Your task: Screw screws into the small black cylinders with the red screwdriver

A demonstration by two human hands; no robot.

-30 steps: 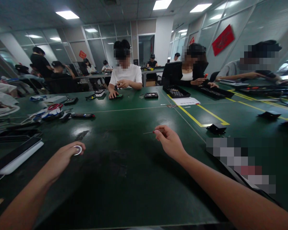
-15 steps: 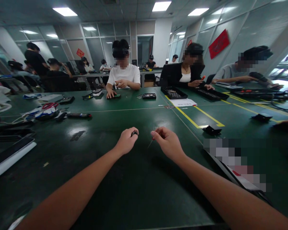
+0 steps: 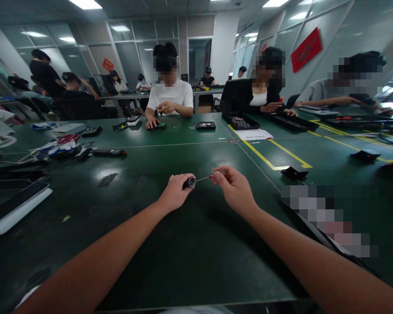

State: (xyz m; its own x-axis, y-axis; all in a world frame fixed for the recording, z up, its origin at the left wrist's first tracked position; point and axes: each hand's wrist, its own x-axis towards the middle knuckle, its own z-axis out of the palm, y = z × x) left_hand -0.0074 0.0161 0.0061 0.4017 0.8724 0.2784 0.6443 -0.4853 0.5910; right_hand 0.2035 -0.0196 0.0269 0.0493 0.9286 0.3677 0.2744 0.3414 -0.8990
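Observation:
My left hand point(image 3: 174, 193) is closed round a short black cylinder point(image 3: 189, 182), its round end with a pale ring facing right. The rest of the cylinder is covered by my fingers. In my right hand point(image 3: 233, 186) a thin screwdriver point(image 3: 203, 179) is pinched between thumb and fingers, its reddish handle partly hidden. The slim metal shaft points left, and its tip is at the ringed end of the cylinder. Whether the tip touches or enters it, I cannot tell. Both hands are just above the green table point(image 3: 183, 257).
To the left lie a white-and-black device point(image 3: 19, 207), a dark pen-like tool point(image 3: 108, 152) and a pile of cables and gloves point(image 3: 63, 148). A black bracket point(image 3: 294, 173) sits to the right. Across the table, co-workers handle small parts near black trays point(image 3: 239, 121).
My left hand has turned the cylinder so its ringed end shows more. The screwdriver has swung from pointing down-left to nearly level, its tip now at that end. The view has shifted slightly.

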